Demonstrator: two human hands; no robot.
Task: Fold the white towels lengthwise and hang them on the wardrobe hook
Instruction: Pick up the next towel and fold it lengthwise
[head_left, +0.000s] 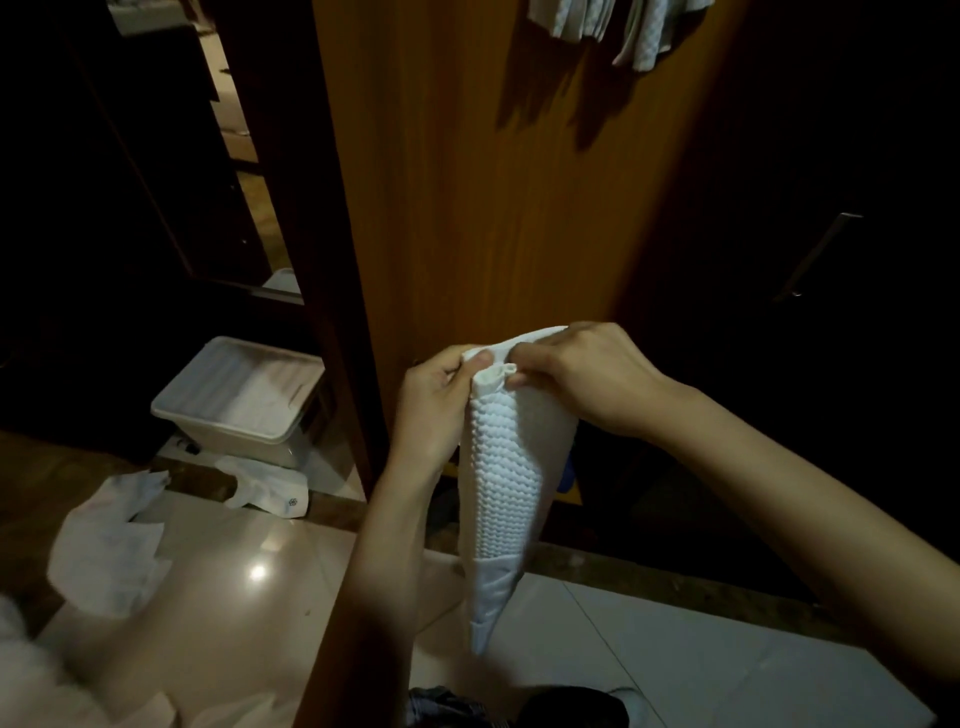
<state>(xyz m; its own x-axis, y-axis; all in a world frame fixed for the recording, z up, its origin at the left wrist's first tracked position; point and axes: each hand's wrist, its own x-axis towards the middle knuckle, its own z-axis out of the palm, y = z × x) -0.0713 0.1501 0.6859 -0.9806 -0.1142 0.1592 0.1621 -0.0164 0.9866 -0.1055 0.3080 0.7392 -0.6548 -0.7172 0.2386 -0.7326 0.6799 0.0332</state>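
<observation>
A white waffle-textured towel (503, 483) hangs folded into a long narrow strip in front of the orange wooden wardrobe panel (493, 197). My left hand (436, 400) pinches its top edge from the left. My right hand (582, 374) grips the same top edge from the right, fingers by a small loop. Several white towels (613, 26) hang at the top of the panel; the hook itself is out of view.
A white plastic bin (244, 395) with white cloth inside stands on the floor at left. Loose white cloths (111, 545) and a white bag (270, 491) lie on the glossy tiles. A dark wardrobe door with a metal handle (818, 257) is on the right.
</observation>
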